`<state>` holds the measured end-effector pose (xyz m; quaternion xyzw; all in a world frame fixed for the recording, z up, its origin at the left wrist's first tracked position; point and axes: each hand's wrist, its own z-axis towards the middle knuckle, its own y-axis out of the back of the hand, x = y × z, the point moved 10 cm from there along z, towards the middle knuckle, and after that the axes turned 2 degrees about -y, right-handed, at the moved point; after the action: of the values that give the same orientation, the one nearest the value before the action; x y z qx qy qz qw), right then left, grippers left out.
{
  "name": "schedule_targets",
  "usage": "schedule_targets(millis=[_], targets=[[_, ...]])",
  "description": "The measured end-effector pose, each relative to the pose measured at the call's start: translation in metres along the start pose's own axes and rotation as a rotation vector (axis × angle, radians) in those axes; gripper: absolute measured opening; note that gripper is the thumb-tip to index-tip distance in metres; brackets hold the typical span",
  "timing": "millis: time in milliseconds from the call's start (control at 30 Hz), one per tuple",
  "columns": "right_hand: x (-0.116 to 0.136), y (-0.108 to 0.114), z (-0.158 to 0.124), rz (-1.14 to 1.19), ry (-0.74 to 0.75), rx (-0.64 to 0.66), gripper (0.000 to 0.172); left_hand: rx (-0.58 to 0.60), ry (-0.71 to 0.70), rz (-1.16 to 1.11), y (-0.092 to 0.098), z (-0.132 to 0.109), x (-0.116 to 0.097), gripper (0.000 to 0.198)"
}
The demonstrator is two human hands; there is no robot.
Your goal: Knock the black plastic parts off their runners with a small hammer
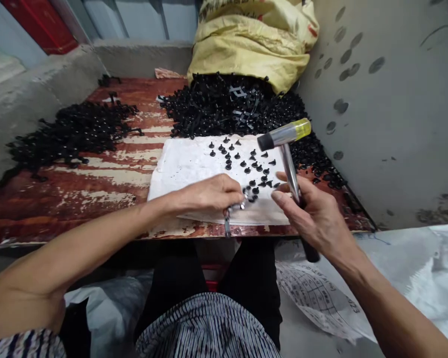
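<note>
My right hand is shut around the steel handle of a mallet, which has a black face at one end of its head and a yellow face at the other. My left hand pinches a small metal fitting just above the near edge of a white cloth. Several small black cone-shaped studs are scattered on the cloth, and some sit right beside my left fingertips. My two hands are close together, with the studs between them.
The cloth lies on a board with peeling red paint. Heaps of black plastic parts lie behind it and to the left. A yellow woven sack stands at the back, a concrete wall rises on the right, and printed white sacking lies below right.
</note>
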<state>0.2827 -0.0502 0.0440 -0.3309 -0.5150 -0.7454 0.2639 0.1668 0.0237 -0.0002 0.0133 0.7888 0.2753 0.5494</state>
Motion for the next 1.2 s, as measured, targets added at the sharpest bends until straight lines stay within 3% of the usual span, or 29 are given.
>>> schedule_targets(millis=[133,233,367,433,600,700,800,900,1033,1200], targets=[[-0.020,-0.038,-0.008,0.371,-0.258,0.259,0.037,0.167,-0.165,0.035,-0.035,-0.017,-0.032,0.024],[-0.033,-0.058,-0.032,0.547,-0.400,0.323,0.043,0.129,-0.095,-0.001,-0.036,-0.024,-0.025,0.023],[-0.044,-0.047,-0.053,0.609,-0.456,0.088,0.042,-0.203,0.029,-0.091,-0.007,-0.032,-0.003,0.030],[-0.045,-0.036,-0.058,0.563,-0.434,-0.032,0.039,-0.287,0.103,-0.144,0.001,-0.036,0.008,0.035],[-0.026,-0.017,-0.063,0.418,-0.256,-0.194,0.028,-0.286,0.217,-0.202,0.006,-0.036,0.014,0.035],[-0.013,-0.009,-0.066,0.320,-0.141,-0.286,0.023,-0.169,0.249,-0.116,-0.003,-0.030,0.008,0.029],[-0.007,-0.014,-0.068,0.269,-0.078,-0.282,0.020,-0.078,0.251,-0.111,-0.017,-0.022,0.003,0.027],[-0.009,-0.022,-0.068,0.291,-0.048,-0.217,0.015,-0.125,0.144,-0.092,-0.015,-0.010,-0.005,0.022],[-0.029,-0.019,-0.068,0.263,-0.132,-0.198,0.016,-0.184,0.066,-0.061,-0.004,0.005,-0.004,0.018],[-0.063,-0.013,-0.066,0.378,-0.364,-0.186,0.033,-0.155,0.113,-0.101,-0.001,0.014,0.008,0.017]])
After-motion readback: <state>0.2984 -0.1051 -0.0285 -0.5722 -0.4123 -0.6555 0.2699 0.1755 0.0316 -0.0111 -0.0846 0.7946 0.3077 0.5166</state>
